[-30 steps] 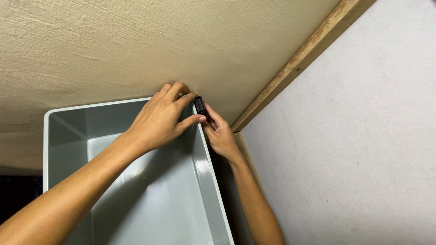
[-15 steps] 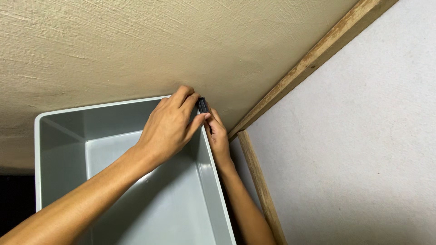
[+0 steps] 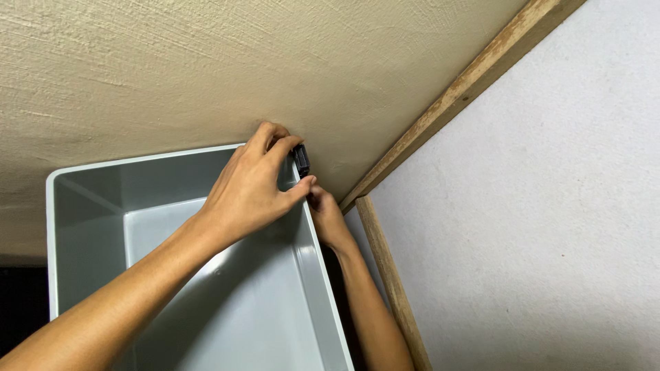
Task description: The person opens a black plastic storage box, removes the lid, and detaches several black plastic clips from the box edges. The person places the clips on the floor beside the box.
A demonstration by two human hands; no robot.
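Observation:
A large grey plastic bin (image 3: 82,206) sits against a beige textured wall, open side toward me. At its far right corner a small black clip-like piece (image 3: 302,161) sits on the rim. My left hand (image 3: 251,189) reaches over the inside of the bin, fingertips and thumb pinching that black piece. My right hand (image 3: 326,216) comes up along the outside of the bin's right wall and touches the same corner from below; its fingers are mostly hidden behind my left thumb.
A wooden trim strip (image 3: 454,96) runs diagonally where the beige wall meets a white surface (image 3: 536,227). A second wooden strip (image 3: 388,275) runs beside the bin's right side. A dark gap (image 3: 20,309) lies at the lower left.
My left hand shifted slightly left and its fingers re-pinched the black piece. The right hand slid a little lower under the corner. The view moved slightly.

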